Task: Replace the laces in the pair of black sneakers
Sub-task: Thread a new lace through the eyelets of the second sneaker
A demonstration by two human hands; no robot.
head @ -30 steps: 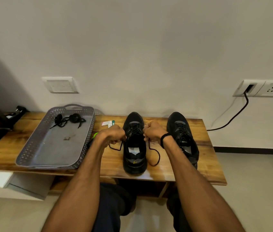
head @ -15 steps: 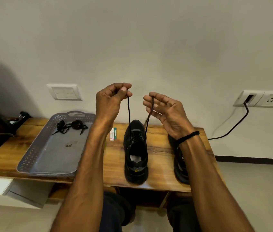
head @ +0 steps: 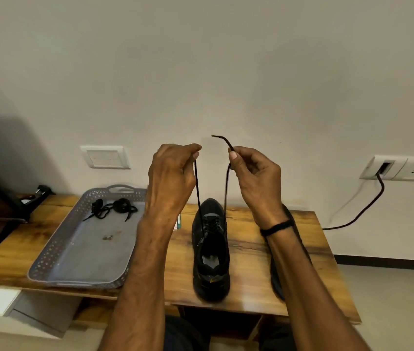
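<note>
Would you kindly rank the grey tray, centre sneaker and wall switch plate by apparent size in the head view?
Grey tray
Centre sneaker
Wall switch plate, farthest back, so only apparently smallest.

pale wall, wooden bench, tiled floor

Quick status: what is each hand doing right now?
Left hand: pinches one end of the lace, which runs up from the middle sneaker.
Right hand: pinches the lace's other end, just below its tip.
</note>
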